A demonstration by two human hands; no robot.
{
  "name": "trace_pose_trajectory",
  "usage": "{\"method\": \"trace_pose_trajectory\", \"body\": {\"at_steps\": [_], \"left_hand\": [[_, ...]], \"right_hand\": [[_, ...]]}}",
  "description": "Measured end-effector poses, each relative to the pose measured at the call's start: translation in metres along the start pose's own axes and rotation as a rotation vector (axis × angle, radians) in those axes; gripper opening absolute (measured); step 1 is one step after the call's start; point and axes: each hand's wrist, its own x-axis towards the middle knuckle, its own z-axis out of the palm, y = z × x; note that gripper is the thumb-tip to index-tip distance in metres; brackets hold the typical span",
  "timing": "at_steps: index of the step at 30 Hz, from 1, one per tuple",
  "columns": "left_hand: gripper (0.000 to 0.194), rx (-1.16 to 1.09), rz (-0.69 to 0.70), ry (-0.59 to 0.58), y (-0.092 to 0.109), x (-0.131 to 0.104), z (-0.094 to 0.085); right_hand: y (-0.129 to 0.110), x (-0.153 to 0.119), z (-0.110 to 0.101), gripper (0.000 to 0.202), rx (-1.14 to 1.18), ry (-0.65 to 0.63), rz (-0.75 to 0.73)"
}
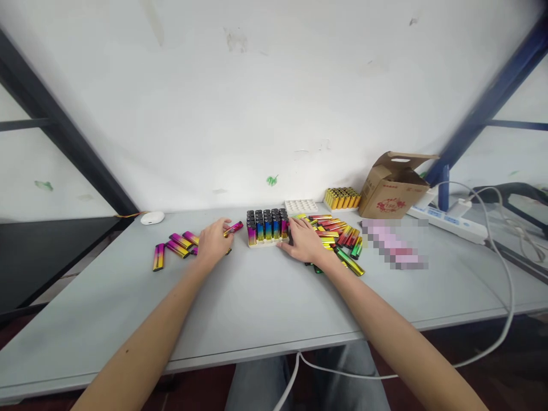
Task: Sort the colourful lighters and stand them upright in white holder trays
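Carton w/ red print, too small to read. Our L hand pinches purple-yellow lighter L of filled white tray; our R hand, open, touches tray's R side.

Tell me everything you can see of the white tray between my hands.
The low white tray, seemingly plastic or foam, sits level on the grey table. Upright, black-topped lighters in close rows hide most of it; their shiny bodies shade through purple, blue and yellow. The right hand touches its right end; the left hand is apart from it.
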Motion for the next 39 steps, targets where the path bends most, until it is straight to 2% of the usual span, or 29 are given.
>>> {"method": "trace_pose_trajectory", "body": {"at_steps": [6, 8, 11, 13, 16, 19, 24, 28, 34, 39], "left_hand": [[0.027, -0.068, 0.166, 0.065, -0.011, 0.005, 0.011], [0.026, -0.137, 0.136, 0.138, -0.01, 0.006, 0.008], [0.028, -0.3, 0.021, 0.238, -0.003, 0.004, -0.001], [0.03, -0.472, -0.019, 0.249, 0.004, 0.0, -0.006], [0.031, -0.752, 0.014, 0.242, 0.016, -0.007, -0.011], [0.029, -1.025, -0.026, 0.198, 0.027, -0.01, -0.017], [0.048, -1.417, -0.276, 0.006, 0.029, -0.008, -0.029], [0.039, -1.596, -0.325, -0.156, 0.024, -0.007, -0.032], [0.035, -1.627, -0.375, -0.333, 0.029, -0.01, -0.031], [0.03, -1.526, -0.263, -0.436, 0.033, -0.011, -0.03]], "right_hand": [[-0.003, -0.002, -0.004, 0.071, 0.039, 0.075, 0.028], [-0.003, -0.003, -0.007, 0.067, 0.068, 0.127, 0.037], [0.003, -0.005, -0.013, 0.06, 0.126, 0.185, 0.051], [0.01, -0.006, -0.016, 0.054, 0.151, 0.199, 0.063], [0.023, -0.009, -0.018, 0.042, 0.153, 0.181, 0.066], [0.03, -0.01, -0.017, 0.034, 0.14, 0.153, 0.057], [0.031, -0.009, -0.013, 0.029, 0.154, 0.145, 0.015], [0.031, -0.009, -0.012, 0.028, 0.159, 0.137, 0.017], [0.03, -0.01, -0.012, 0.029, 0.135, 0.116, 0.019], [0.028, -0.01, -0.013, 0.031, 0.122, 0.108, 0.026]]}}
